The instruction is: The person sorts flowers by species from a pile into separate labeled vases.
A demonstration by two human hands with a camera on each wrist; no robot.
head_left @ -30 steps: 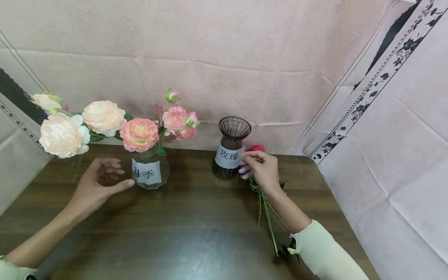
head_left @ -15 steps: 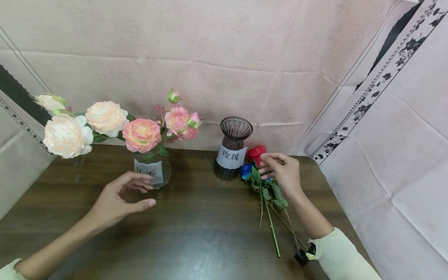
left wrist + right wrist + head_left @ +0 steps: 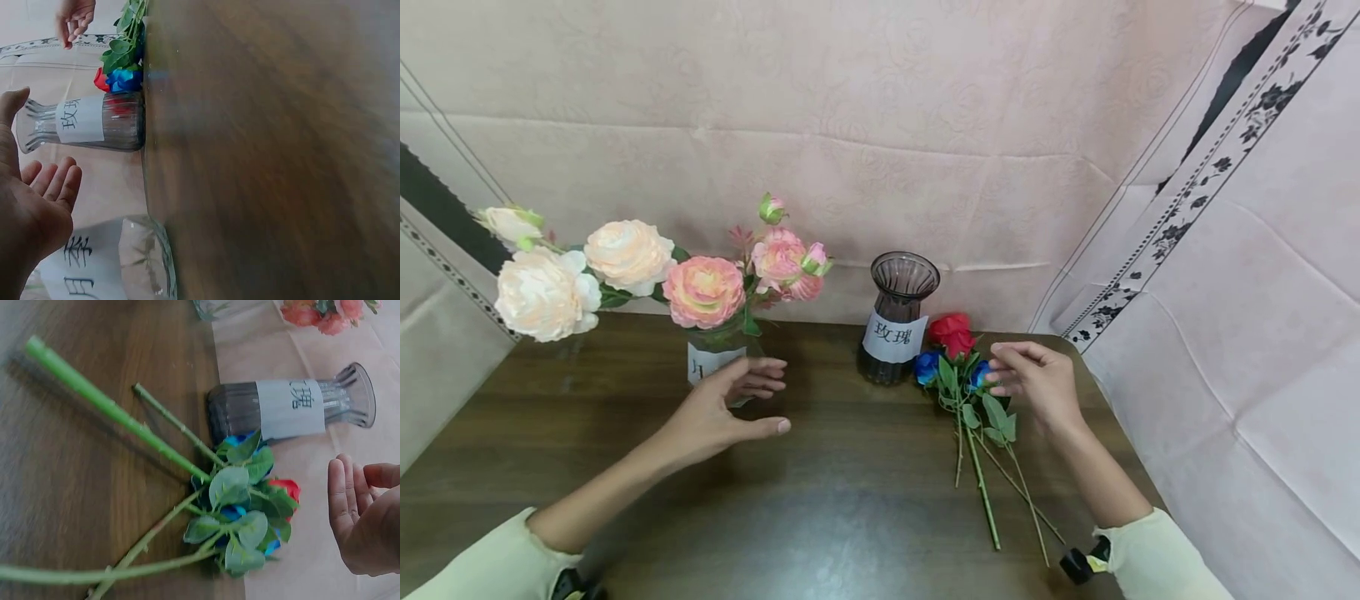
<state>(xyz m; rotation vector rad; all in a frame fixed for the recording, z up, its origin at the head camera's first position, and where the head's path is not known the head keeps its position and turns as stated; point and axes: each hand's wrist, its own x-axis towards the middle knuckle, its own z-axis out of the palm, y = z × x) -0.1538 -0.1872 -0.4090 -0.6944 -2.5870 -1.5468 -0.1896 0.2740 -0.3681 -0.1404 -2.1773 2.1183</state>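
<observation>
My left hand [image 3: 722, 417] is in front of the clear glass vase [image 3: 696, 342], thumb and fingers apart with nothing between them. Pink and cream flowers [image 3: 703, 290] fill that vase, and the hand hides part of its label. Over the right side of the loose roses hovers my right hand [image 3: 1039, 383], its fingers loosely bent and holding nothing. A red rose [image 3: 952, 335] and blue roses [image 3: 927, 367] lie on the table, stems pointing toward me. Just left of them stands a dark ribbed glass vase [image 3: 898, 304] with a white label and no flowers in it.
The brown wooden table [image 3: 850, 517] ends at a pale cloth backdrop [image 3: 880, 100] right behind the vases. Another cloth with a black floral border [image 3: 1210, 192] hangs along the right side. Cream flower heads [image 3: 546, 293] spread out past the left vase.
My left hand has moved right from beside the flower-filled vase to in front of it. My right hand has drawn back to the right from the dark vase, uncovering the roses.
</observation>
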